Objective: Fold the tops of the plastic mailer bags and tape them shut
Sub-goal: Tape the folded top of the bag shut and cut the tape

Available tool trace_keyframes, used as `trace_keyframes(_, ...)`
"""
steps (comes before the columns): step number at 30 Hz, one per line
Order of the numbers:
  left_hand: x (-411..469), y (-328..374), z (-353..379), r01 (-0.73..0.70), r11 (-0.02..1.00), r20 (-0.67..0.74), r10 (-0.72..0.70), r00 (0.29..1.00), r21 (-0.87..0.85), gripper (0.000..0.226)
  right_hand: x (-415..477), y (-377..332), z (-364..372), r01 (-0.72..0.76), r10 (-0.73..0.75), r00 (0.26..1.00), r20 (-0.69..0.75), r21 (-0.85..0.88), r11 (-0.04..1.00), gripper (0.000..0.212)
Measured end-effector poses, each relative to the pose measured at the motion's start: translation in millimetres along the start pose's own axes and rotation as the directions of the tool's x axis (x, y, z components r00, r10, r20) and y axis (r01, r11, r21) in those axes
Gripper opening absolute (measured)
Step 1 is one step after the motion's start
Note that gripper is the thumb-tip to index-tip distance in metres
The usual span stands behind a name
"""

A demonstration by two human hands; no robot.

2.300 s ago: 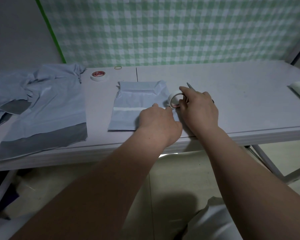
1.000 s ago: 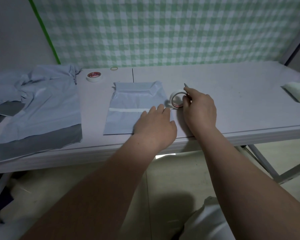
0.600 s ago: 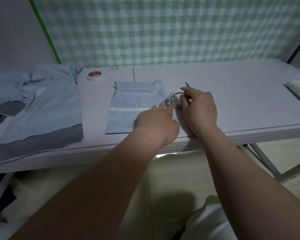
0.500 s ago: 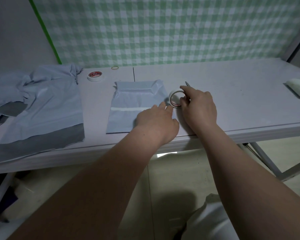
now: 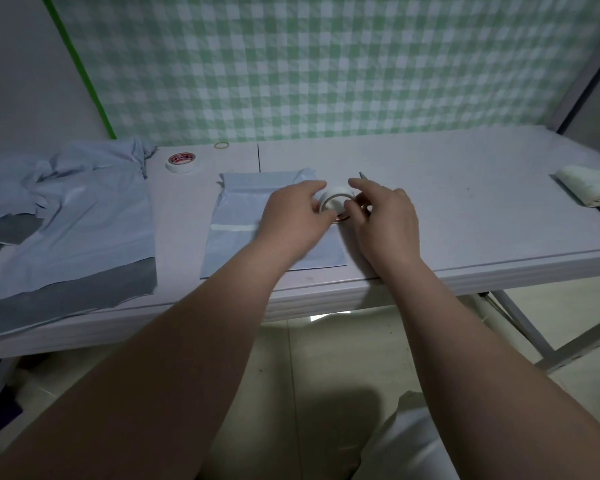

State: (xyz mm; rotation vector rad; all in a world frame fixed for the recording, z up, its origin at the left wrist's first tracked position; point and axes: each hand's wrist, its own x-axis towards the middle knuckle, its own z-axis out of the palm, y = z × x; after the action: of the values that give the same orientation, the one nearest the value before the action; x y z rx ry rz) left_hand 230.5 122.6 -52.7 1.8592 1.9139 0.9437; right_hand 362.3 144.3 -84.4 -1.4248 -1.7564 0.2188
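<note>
A pale blue mailer bag (image 5: 243,216) lies flat on the table, its top folded over, with a white strip of tape across its middle. At the bag's right edge a white tape roll (image 5: 336,198) stands on its side between both hands. My right hand (image 5: 385,220) grips the roll from the right with curled fingers. My left hand (image 5: 297,220) is over the bag with its fingers at the left side of the roll. A thin grey point (image 5: 362,175) shows just behind my right hand.
A second tape roll (image 5: 182,162) lies flat at the back left, a rubber band (image 5: 221,145) behind it. A heap of loose mailer bags (image 5: 66,230) covers the table's left. Folded white cloth (image 5: 589,190) sits at the right edge. Checked cloth hangs behind.
My left hand has lifted off the bag's lower part and moved up and right to the tape roll. My right hand has stayed on the roll.
</note>
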Motion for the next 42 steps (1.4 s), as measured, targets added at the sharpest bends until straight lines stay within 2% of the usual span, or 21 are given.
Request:
trace_keyframes(3,3,-6,6,0.003,0.994,-0.057,-0.009,0.998,-0.111,0.019,0,0,-1,0.0,0.002,1.0,-0.027,0.06,0.998,0.026)
trace_keyframes(5,2,-12,10,0.024,0.978,-0.084,-0.043,0.996,-0.208,0.012,3,3,-2,-0.095,0.108,0.987,-0.119,0.11,0.989,0.023)
trace_keyframes(7,1,-17,13,0.026,0.97,-0.1,-0.052,0.994,-0.241,0.011,7,7,-6,-0.245,0.251,0.952,-0.174,0.055,0.968,0.025)
trace_keyframes(9,1,-19,14,0.028,0.964,-0.106,-0.057,0.993,-0.263,0.011,10,8,-7,-0.36,0.349,0.931,-0.111,-0.111,0.926,0.024)
trace_keyframes(11,1,-19,14,0.027,0.958,-0.113,-0.062,0.992,-0.286,0.009,13,8,-9,-0.359,0.366,0.93,-0.015,-0.24,0.902,0.021)
trace_keyframes(14,1,-18,13,0.037,0.95,-0.117,-0.077,0.99,-0.309,0.006,25,2,-23,-0.375,0.425,0.901,0.088,-0.337,0.864,0.013)
trace_keyframes(17,2,-21,14,0.068,0.901,-0.149,-0.144,0.978,-0.429,0.017,37,-10,-45,-0.383,0.5,0.847,0.181,-0.446,0.809,0.032)
trace_keyframes(20,2,-23,12,0.1,0.866,-0.144,-0.193,0.971,-0.489,0.018,36,-17,-51,-0.335,0.503,0.833,0.231,-0.513,0.79,0.034)
trace_keyframes(23,2,-20,10,0.154,0.811,-0.096,-0.251,0.963,-0.565,0.013,27,-14,-54,-0.358,0.482,0.847,0.223,-0.43,0.829,0.035)
trace_keyframes(25,2,-19,8,0.182,0.763,-0.072,-0.286,0.955,-0.62,0.011,22,-11,-57,-0.409,0.464,0.859,0.218,-0.255,0.876,0.034)
trace_keyframes(26,2,-19,7,0.188,0.753,-0.069,-0.296,0.953,-0.631,0.011,19,-11,-58,-0.455,0.465,0.852,0.239,-0.102,0.885,0.031)
trace_keyframes(27,2,-19,8,0.191,0.746,-0.067,-0.301,0.951,-0.638,0.011,14,-14,-59,-0.521,0.48,0.831,0.281,0.091,0.849,0.031)
trace_keyframes(29,2,-18,7,0.189,0.731,-0.064,-0.303,0.951,-0.656,0.009,-1,-20,-60,-0.66,0.507,0.749,0.427,0.417,0.625,0.04)
trace_keyframes(31,2,-18,6,0.185,0.717,-0.059,-0.302,0.952,-0.672,0.01,-18,-28,-59,-0.74,0.48,0.671,0.564,0.537,0.404,0.04)
trace_keyframes(33,3,-17,6,0.187,0.716,-0.058,-0.304,0.951,-0.672,0.015,-33,-33,-57,-0.792,0.424,0.609,0.67,0.547,0.273,0.034)
trace_keyframes(35,3,-18,6,0.191,0.722,-0.06,-0.307,0.95,-0.665,0.018,-44,-38,-58,-0.842,0.373,0.538,0.755,0.503,0.195,0.039)
trace_keyframes(38,3,-19,6,0.197,0.733,-0.07,-0.316,0.946,-0.651,0.018,-54,-43,-61,-0.88,0.334,0.472,0.816,0.458,0.125,0.042)
trace_keyframes(42,6,-21,8,0.191,0.738,-0.082,-0.316,0.945,-0.647,0.018,-61,-45,-63,-0.899,0.28,0.433,0.857,0.434,0.063,0.044)
